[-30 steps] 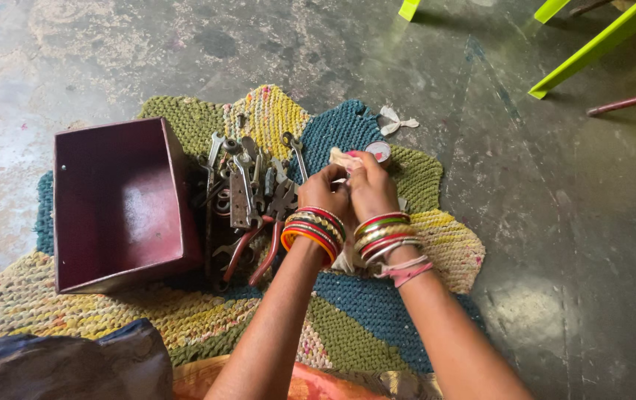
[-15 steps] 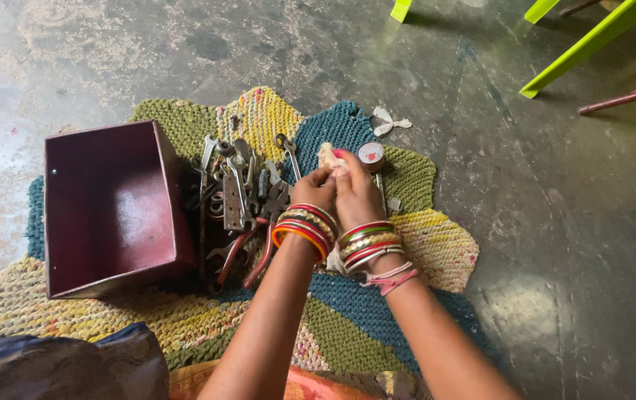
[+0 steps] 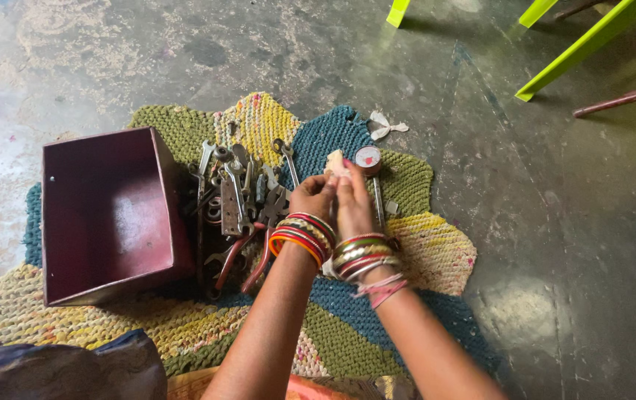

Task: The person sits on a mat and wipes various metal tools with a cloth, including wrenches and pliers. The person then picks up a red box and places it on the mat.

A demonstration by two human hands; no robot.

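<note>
My left hand [image 3: 310,198] and my right hand [image 3: 353,206] are pressed together above a knitted mat [image 3: 422,255], both wrists stacked with coloured bangles. Between the fingertips they pinch a small pale wad of cloth [image 3: 335,163]. What the cloth may wrap is hidden. A small round dial with a red mark [image 3: 367,157] lies just beyond my right fingertips, and a thin metal rod [image 3: 378,201] lies beside my right hand. A pile of spanners and red-handled pliers [image 3: 240,200] lies left of my left hand.
An open dark red box [image 3: 103,215] lies tipped on the mat's left side. A white cloth scrap [image 3: 386,126] lies at the mat's far edge. Lime green furniture legs [image 3: 577,52] stand at the top right on the concrete floor. Dark fabric [image 3: 74,370] fills the bottom left.
Both hands, still closed on the cloth wad, have shifted slightly left and toward me. The round dial is now uncovered beside the fingertips.
</note>
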